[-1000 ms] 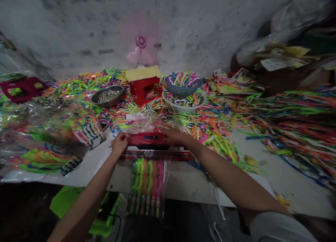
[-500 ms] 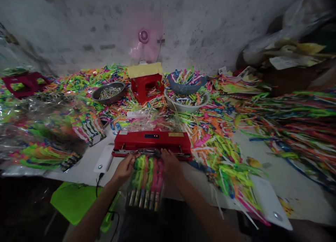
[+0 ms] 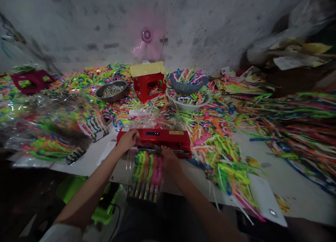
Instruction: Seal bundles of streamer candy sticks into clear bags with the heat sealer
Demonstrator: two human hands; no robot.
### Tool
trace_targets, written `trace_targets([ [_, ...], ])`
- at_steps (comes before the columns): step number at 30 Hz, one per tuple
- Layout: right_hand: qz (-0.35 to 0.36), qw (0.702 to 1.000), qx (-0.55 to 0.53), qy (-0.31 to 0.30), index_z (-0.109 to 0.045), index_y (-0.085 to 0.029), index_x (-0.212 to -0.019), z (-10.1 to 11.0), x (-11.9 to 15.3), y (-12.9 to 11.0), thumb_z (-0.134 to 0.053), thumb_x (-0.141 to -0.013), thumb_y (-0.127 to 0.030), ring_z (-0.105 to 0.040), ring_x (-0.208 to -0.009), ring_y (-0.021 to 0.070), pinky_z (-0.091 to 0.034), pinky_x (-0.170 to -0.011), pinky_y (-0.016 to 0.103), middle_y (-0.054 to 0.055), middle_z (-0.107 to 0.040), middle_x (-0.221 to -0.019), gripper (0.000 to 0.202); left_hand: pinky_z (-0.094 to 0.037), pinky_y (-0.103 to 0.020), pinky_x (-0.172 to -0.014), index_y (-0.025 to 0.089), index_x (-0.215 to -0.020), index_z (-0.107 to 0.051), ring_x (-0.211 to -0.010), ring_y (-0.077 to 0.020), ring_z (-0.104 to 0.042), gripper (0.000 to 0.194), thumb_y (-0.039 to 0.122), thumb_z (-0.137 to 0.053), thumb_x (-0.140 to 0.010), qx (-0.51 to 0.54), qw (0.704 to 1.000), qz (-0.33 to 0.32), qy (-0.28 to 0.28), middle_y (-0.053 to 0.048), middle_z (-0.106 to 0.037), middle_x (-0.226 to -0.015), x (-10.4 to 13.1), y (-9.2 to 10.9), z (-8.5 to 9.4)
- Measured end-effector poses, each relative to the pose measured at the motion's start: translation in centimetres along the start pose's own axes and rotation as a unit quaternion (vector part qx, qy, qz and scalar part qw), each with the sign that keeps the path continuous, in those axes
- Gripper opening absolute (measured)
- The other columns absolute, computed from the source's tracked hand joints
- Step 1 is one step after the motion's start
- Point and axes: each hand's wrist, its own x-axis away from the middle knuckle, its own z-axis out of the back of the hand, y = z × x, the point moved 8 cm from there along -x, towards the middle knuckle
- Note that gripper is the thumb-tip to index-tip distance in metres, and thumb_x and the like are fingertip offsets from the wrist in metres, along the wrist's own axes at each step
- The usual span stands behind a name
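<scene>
A clear plastic bag (image 3: 147,172) holds several bright sticks with lime, orange and pink tops and printed lower ends. It hangs from the front slot of a red bag sealer (image 3: 170,137) with lit orange indicators. My right hand (image 3: 170,161) grips the bag's upper right edge, fingertips at the slot. Over the sealer's left front is my left hand (image 3: 128,141), its fingers curled together. What those fingers hold, if anything, is too blurred to make out.
Filled bags (image 3: 52,147) lie on the left. A metal bowl (image 3: 123,92), a red stool (image 3: 141,90) and stacked basins (image 3: 189,107) stand behind amid heaps of colourful strips. A pink fan (image 3: 146,35) is by the wall. A white device (image 3: 267,200) lies at the right.
My left hand has left the bag's upper left edge and moved up onto the sealer's left front. My right hand stays at the bag's edge. The view has shifted slightly.
</scene>
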Motion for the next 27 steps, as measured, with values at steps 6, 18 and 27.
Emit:
trace_targets([
  [6, -0.020, 0.999, 0.005, -0.029, -0.051, -0.010, -0.137, 0.0, -0.3, -0.2, -0.043, -0.083, -0.004, -0.049, -0.130, 0.0232, -0.036, -0.111, 0.041, 0.016, -0.055, -0.137, 0.054, -0.047, -0.027, -0.077, 0.019, -0.076, -0.060, -0.085, -0.0198, -0.065, 0.013, 0.017, -0.047, -0.076, 0.034, 0.996, 0.080, -0.020, -0.005, -0.070, -0.083, -3.1, -2.4, -0.1],
  [18, -0.098, 0.981, 0.019, -0.165, -0.049, -0.008, -0.138, 2.4, -1.8, -0.9, -0.043, -0.085, -0.006, -0.052, -0.127, 0.0227, -0.039, -0.106, 0.032, 0.016, -0.054, -0.139, 0.054, -0.047, -0.022, -0.049, 0.017, -0.073, -0.059, -0.048, -0.0128, -0.060, 0.014, 0.018, -0.045, -0.074, 0.107, 0.980, 0.142, -0.092, 0.000, -0.067, -0.064, -1.8, -2.5, 0.4],
  [27, -0.066, 0.991, 0.035, -0.113, -0.055, -0.011, -0.134, 2.1, -1.6, -1.2, -0.042, -0.082, 0.000, -0.058, -0.121, 0.0221, -0.045, -0.102, 0.033, 0.017, -0.059, -0.132, 0.055, -0.044, -0.021, -0.054, 0.017, -0.063, -0.058, -0.055, -0.0142, -0.060, 0.011, 0.009, -0.051, -0.063, 0.057, 0.987, 0.127, -0.082, 0.000, -0.062, -0.056, -3.7, -1.0, 0.5],
])
